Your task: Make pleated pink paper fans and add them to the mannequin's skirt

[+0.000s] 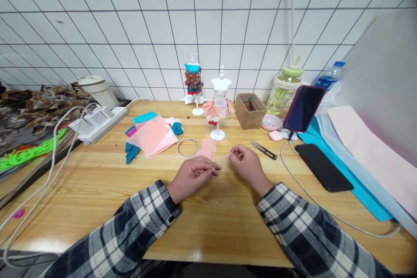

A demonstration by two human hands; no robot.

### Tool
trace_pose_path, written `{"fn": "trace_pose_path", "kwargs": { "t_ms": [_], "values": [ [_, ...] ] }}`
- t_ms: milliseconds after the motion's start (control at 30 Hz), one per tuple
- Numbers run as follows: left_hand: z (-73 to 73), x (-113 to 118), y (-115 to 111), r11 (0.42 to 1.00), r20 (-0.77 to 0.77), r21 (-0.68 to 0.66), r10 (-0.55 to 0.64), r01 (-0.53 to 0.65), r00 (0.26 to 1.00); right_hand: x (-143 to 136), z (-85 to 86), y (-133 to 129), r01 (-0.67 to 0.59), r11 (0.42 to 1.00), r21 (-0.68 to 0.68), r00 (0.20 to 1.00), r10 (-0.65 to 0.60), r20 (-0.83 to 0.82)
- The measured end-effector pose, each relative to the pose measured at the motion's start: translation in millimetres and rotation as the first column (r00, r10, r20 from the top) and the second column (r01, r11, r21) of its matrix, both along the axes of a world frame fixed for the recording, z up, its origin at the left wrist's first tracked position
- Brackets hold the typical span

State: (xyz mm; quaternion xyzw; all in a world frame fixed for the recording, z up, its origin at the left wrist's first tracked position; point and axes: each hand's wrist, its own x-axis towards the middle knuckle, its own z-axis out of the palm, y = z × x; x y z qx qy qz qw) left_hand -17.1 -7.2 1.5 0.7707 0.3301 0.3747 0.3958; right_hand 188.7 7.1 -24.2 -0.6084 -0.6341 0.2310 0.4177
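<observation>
Over the middle of the table, my right hand point(247, 166) is closed, with thumb and forefinger pinched on a small pale, see-through strip point(226, 156). Facing it from the left is my left hand point(195, 175), palm down, fingers loosely stretched and thumb a little apart; nothing shows in it. A torn-edged peach paper piece point(208, 147) lies just beyond my left fingers, beside a thin ring-shaped roll point(188, 148). Behind them stands a white mini dress form point(220, 89) with a pleated peach paper skirt point(213, 111). Thread snips point(264, 150) lie past my right hand.
A second dress form point(193, 79), dressed, stands at the wall. Paper sheets point(151, 137) lie left, near a power strip point(102, 124) with cables. Rightward are a cardboard box point(250, 113), pink dish point(271, 122), green-lidded jug point(283, 91), propped phone point(303, 108), black phone point(324, 167) and large sheets point(374, 147).
</observation>
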Motion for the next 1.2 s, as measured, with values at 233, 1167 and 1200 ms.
{"fn": "trace_pose_path", "kwargs": {
  "t_ms": [233, 1167, 1200],
  "values": [
    [-2.7, -2, 2, 1.0, -0.003, 0.021, 0.005, -0.005, 1.0, 56, 48.2, 60, 0.367, 0.886, 0.282, 0.908, -0.408, 0.1],
    [-10.4, -6, 13, 1.0, 0.02, 0.007, 0.006, -0.006, 1.0, 76, 38.0, 73, 0.132, 0.888, 0.441, 0.799, -0.358, 0.482],
    [-10.5, -6, 13, 1.0, 0.025, 0.015, -0.008, 0.008, 1.0, 68, 34.0, 61, 0.115, 0.861, 0.495, 0.845, -0.347, 0.407]
  ]
}}
